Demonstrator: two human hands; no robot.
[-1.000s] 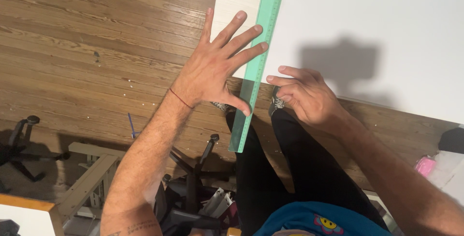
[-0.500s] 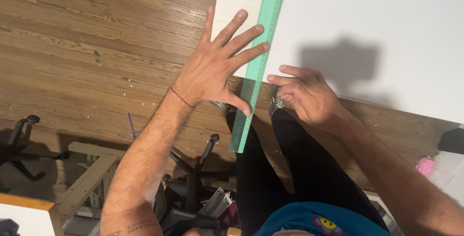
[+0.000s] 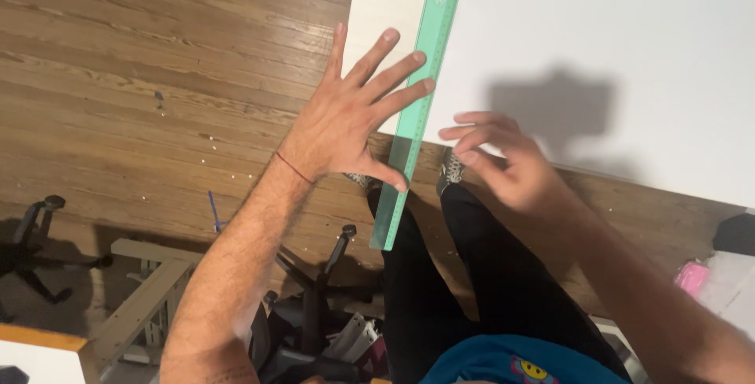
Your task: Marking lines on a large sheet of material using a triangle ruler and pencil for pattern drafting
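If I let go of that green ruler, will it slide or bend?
The ruler looks stiff: its end overhangs the white board without drooping. It seems thin and light, so it would probably slide easily on the smooth board once the left hand lifts.

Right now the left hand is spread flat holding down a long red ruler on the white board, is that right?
Not quite: the ruler is translucent green, not red. The head view shows the left hand spread flat with its fingers on the ruler, which lies along the white board and overhangs its near edge.
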